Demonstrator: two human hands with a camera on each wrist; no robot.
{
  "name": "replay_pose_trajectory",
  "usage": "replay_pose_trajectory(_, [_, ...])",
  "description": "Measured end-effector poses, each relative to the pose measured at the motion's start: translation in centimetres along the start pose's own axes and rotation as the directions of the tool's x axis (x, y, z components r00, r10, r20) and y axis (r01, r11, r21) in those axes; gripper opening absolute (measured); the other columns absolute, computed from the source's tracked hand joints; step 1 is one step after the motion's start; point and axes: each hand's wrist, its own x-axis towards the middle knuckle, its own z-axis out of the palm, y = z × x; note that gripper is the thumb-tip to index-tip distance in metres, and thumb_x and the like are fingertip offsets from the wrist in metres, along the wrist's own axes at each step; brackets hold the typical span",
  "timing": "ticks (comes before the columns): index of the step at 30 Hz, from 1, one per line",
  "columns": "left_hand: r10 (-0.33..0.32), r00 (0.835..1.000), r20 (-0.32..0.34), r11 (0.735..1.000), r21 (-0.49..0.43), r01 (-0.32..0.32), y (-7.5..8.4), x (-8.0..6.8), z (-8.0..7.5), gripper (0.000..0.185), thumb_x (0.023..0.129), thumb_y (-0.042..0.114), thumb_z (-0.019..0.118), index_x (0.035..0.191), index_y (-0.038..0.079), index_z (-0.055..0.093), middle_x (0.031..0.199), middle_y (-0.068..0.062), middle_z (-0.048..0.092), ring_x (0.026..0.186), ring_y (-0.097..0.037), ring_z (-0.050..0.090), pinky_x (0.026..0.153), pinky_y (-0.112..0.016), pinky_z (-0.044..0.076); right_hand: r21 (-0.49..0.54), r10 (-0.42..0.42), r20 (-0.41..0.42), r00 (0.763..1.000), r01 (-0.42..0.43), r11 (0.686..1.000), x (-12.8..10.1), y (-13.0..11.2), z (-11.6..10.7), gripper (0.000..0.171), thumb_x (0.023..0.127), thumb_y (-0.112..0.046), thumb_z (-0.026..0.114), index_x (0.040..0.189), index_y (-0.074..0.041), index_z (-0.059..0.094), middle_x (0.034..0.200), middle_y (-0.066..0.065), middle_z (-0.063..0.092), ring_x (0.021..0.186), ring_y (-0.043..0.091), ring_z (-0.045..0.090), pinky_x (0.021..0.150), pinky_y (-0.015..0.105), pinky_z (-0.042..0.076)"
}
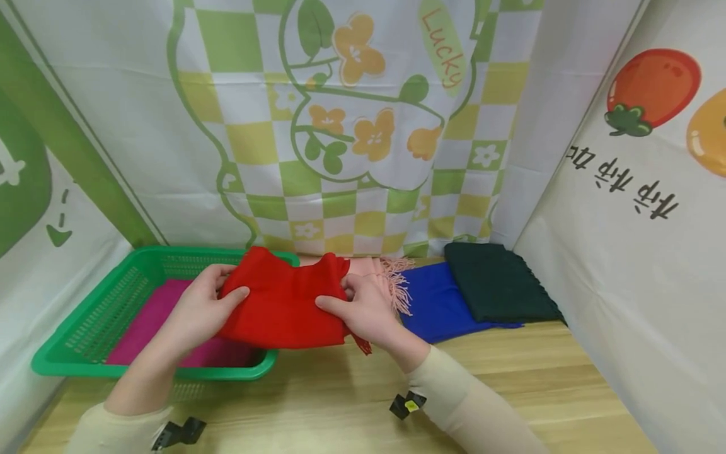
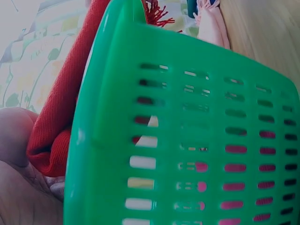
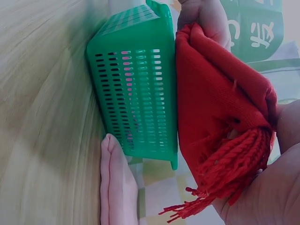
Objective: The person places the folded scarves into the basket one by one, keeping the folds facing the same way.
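A folded red scarf (image 1: 283, 309) with fringe at one end is held up between both hands, over the right part of a green plastic basket (image 1: 53, 364). My left hand (image 1: 198, 309) grips its left edge, thumb on top. On the opposite edge, my right hand (image 1: 365, 312) pinches the cloth near the fringe. In the right wrist view the red scarf (image 3: 211, 93) hangs in folds beside the basket's rim, its tassels bunched by the right hand (image 3: 262, 197). Inside the basket lies a folded magenta cloth (image 1: 153, 315), partly hidden by the left forearm and the red scarf.
A pink fringed scarf (image 1: 368, 266) lies right of the basket, partly behind the right hand. Farther right are a folded blue scarf (image 1: 433, 302) and a dark green one (image 1: 499, 284) overlapping it. Fabric walls enclose the wooden table (image 1: 510, 378) at the back and sides.
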Motion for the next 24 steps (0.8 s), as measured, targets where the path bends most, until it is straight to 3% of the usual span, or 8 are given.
replay_pose_trajectory(7, [-0.001, 1.000, -0.018, 0.999, 0.034, 0.001, -0.9, -0.1, -1.1, 0.071, 0.116, 0.030, 0.061, 0.166, -0.008, 0.029, 0.152, -0.033, 0.057, 0.111, -0.036, 0.072, 0.079, -0.039, 0.063, 0.068, 0.006, -0.009, 1.000, -0.005, 0.998, 0.6, -0.1, 1.5, 0.031, 0.101, -0.030, 0.084, 0.112, -0.005, 0.068, 0.091, 0.005, 0.078, 0.073, 0.022, 0.078, 0.066, 0.038, 0.066])
replay_pose_trajectory(15, [-0.008, 0.999, -0.041, 0.998, 0.063, 0.010, -2.2, -0.4, -2.2, 0.072, 0.116, 0.032, 0.059, 0.167, -0.010, 0.027, 0.153, -0.036, 0.054, 0.113, -0.040, 0.070, 0.078, -0.038, 0.063, 0.029, -0.014, -0.024, 1.000, 0.015, 0.999, 1.3, -0.2, 3.5, 0.030, 0.099, -0.032, 0.085, 0.101, -0.009, 0.067, 0.081, 0.002, 0.075, 0.067, 0.018, 0.073, 0.061, 0.032, 0.061])
replay_pose_trajectory(24, [-0.002, 0.998, -0.064, 0.996, 0.091, 0.008, -3.3, -0.2, -2.9, 0.069, 0.117, 0.030, 0.059, 0.165, -0.010, 0.031, 0.152, -0.037, 0.056, 0.112, -0.039, 0.071, 0.077, -0.037, 0.062, 0.068, -0.008, -0.017, 1.000, 0.010, 0.998, 1.7, -0.1, 5.1, 0.028, 0.099, -0.027, 0.085, 0.102, -0.007, 0.066, 0.082, 0.002, 0.076, 0.068, 0.016, 0.074, 0.062, 0.031, 0.061])
